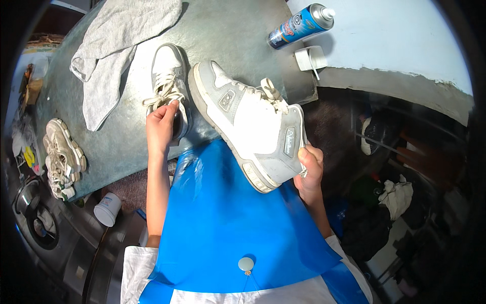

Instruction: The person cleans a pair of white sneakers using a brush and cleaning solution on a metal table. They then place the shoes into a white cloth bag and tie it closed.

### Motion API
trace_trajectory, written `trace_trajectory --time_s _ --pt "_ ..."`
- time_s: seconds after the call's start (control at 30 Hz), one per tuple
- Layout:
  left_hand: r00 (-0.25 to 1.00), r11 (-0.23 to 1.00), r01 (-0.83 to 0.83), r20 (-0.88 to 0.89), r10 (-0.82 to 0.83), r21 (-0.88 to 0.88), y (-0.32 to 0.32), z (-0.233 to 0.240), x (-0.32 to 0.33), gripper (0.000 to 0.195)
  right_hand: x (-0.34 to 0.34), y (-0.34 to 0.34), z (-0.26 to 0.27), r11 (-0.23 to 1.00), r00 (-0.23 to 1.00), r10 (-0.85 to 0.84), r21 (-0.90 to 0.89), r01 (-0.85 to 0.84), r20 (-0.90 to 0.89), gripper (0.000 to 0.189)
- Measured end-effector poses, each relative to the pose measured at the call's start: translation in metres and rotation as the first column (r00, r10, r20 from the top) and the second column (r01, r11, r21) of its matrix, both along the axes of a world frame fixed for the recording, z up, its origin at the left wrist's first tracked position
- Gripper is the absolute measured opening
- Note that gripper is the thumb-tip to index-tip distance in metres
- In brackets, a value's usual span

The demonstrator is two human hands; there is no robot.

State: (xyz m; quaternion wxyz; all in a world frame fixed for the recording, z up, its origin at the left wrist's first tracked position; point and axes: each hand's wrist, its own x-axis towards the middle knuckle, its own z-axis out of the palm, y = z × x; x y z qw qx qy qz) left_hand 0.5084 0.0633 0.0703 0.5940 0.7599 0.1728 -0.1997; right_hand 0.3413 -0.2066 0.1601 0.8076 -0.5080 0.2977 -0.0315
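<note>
A white and grey high-top sneaker is tilted on its side in front of me, sole towards the left. My right hand grips it at the heel and collar. Left of it, the matching sneaker rests on the green-grey tabletop, toe pointing away, with its laces tied in a bow. My left hand is at this shoe's opening, thumb and fingers pinched together by the laces; whether they hold part of the shoe is hidden. A blue plastic apron covers my front.
A grey cloth lies at the upper left. More worn sneakers sit at the left edge. A blue spray can and a small white container stand at the upper right. On the floor is a white bucket.
</note>
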Motion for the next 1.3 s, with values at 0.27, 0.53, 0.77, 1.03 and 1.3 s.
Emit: trace_trajectory --time_s 0.27,0.53,0.77,1.03,1.3 --pt "1.0 1.0 0.019 0.013 -0.019 -0.001 0.0 0.003 0.001 0.043 -0.003 0.0 0.003 0.997 0.997 -0.009 0.077 0.002 0.083 0.026" --pt "0.999 0.999 0.029 0.026 -0.029 -0.017 0.001 -0.001 0.0 0.044 -0.012 0.003 -0.001 0.985 0.988 -0.007 0.171 -0.02 0.156 0.039" --pt "0.998 0.998 0.049 0.044 -0.048 -0.037 0.002 0.002 0.0 0.042 -0.019 0.0 -0.003 0.979 0.973 0.012 0.193 -0.058 0.231 0.046" --pt "0.992 0.998 0.063 0.109 -0.064 0.013 0.006 -0.008 -0.001 0.045 -0.023 -0.004 0.001 0.983 0.943 0.053 0.149 -0.107 0.328 0.054" --pt "0.991 0.999 0.043 0.124 -0.044 0.005 0.005 -0.009 -0.003 0.046 -0.03 -0.009 0.004 0.989 0.937 0.086 0.082 -0.121 0.338 0.052"
